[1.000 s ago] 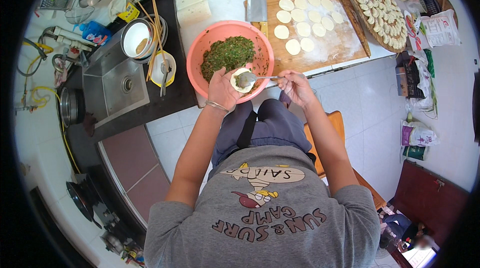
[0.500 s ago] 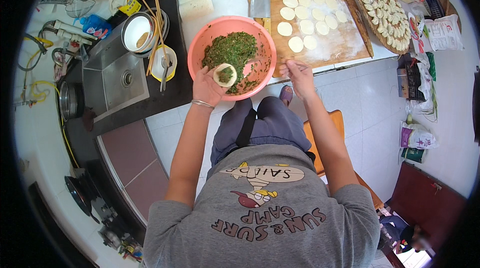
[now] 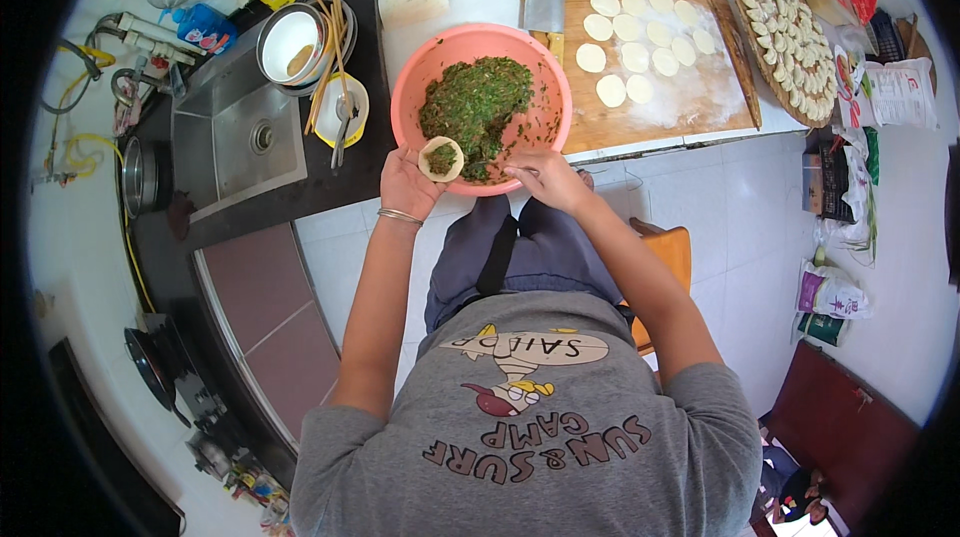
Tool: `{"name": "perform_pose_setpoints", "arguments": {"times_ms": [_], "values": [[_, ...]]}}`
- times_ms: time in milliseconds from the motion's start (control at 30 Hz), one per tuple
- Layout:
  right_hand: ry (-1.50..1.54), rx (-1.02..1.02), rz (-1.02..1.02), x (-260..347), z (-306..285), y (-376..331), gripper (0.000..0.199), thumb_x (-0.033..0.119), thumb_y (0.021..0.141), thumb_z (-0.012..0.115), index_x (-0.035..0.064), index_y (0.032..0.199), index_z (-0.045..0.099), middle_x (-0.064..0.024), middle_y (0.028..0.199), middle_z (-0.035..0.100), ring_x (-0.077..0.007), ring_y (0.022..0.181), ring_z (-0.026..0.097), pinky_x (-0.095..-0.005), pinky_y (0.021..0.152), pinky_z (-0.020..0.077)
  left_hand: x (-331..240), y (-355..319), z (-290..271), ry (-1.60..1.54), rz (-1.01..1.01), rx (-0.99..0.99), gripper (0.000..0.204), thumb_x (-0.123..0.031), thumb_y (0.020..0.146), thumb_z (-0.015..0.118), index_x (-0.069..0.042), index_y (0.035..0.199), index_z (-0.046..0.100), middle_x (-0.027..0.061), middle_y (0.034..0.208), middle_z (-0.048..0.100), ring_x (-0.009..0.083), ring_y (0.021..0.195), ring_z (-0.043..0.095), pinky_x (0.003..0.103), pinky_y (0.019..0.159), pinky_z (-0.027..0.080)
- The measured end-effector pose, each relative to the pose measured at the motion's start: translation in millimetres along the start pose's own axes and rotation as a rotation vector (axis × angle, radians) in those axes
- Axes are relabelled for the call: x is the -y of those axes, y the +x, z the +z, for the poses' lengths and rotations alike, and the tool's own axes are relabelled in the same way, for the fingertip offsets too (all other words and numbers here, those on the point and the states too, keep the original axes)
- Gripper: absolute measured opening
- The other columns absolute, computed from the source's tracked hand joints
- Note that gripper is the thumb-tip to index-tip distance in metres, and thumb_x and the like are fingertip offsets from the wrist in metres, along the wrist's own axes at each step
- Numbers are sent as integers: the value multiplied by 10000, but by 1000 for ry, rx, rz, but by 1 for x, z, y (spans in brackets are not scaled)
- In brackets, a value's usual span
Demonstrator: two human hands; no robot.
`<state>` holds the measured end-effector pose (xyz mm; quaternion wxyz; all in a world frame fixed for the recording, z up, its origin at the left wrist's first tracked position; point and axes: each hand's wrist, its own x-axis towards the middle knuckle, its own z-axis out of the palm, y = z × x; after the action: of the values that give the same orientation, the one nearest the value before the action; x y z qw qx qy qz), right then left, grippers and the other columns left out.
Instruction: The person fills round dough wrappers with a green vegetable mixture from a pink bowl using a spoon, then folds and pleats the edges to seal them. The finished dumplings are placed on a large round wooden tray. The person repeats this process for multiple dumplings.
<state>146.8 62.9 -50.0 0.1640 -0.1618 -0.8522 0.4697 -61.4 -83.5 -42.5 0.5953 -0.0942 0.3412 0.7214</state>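
Observation:
A round dough wrapper (image 3: 441, 159) with a small heap of green filling on it lies in my left hand (image 3: 412, 177), whose fingers curl under its edge. This hand is at the near left rim of a pink basin (image 3: 560, 127). Chopped green filling (image 3: 475, 102) covers much of the basin's left and middle. My right hand (image 3: 548, 180) is over the basin's near right rim, fingers pinched together and pointing left toward the filling. Whatever thin thing they may hold is too small to make out.
Right of the basin is a floured wooden board (image 3: 700, 97) with several round wrappers (image 3: 635, 58). A cleaver (image 3: 543, 2) lies beside it. Shaped dumplings (image 3: 785, 42) fill a round tray at the far right. Left are a sink (image 3: 230, 152), stacked bowls (image 3: 290, 45) and chopsticks (image 3: 340, 27).
My right hand has moved left from beside the board to the basin's near rim. My left hand still holds the filled wrapper. The whole view has shifted slightly.

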Motion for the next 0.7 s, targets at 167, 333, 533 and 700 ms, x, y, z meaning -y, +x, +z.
{"name": "perform_pose_setpoints", "arguments": {"times_ms": [167, 333, 533, 700], "values": [[2, 53, 56, -9, -2, -8, 167, 143, 878, 587, 10, 943, 664, -150, 853, 659, -308, 775, 626, -351, 719, 500, 1, 1, -2, 2, 10, -3, 445, -313, 961, 330, 8, 1254, 428, 183, 1270, 516, 356, 1158, 522, 547, 951, 437], [191, -31, 317, -18, 4, -9, 191, 149, 901, 570, -13, 931, 666, -128, 765, 672, -234, 655, 645, -322, 617, 507, 2, 3, -2, 27, 23, -47, 459, -318, 966, 315, 25, 1250, 423, 185, 1271, 515, 359, 1150, 529, 540, 938, 450], [609, -273, 645, -36, -8, -1, 256, 175, 944, 539, -43, 890, 663, -88, 725, 673, -114, 591, 616, -230, 536, 482, 0, 3, 4, 60, 19, -61, 478, -320, 967, 307, 36, 1265, 417, 186, 1275, 512, 347, 1156, 527, 518, 956, 442], [889, -464, 592, -15, -36, -4, 236, 192, 943, 549, -18, 906, 652, -78, 719, 669, -112, 598, 609, -215, 543, 464, 5, 5, 16, 64, -6, -71, 512, -323, 962, 316, 62, 1286, 408, 193, 1275, 510, 333, 1192, 497, 494, 1001, 408]]}}
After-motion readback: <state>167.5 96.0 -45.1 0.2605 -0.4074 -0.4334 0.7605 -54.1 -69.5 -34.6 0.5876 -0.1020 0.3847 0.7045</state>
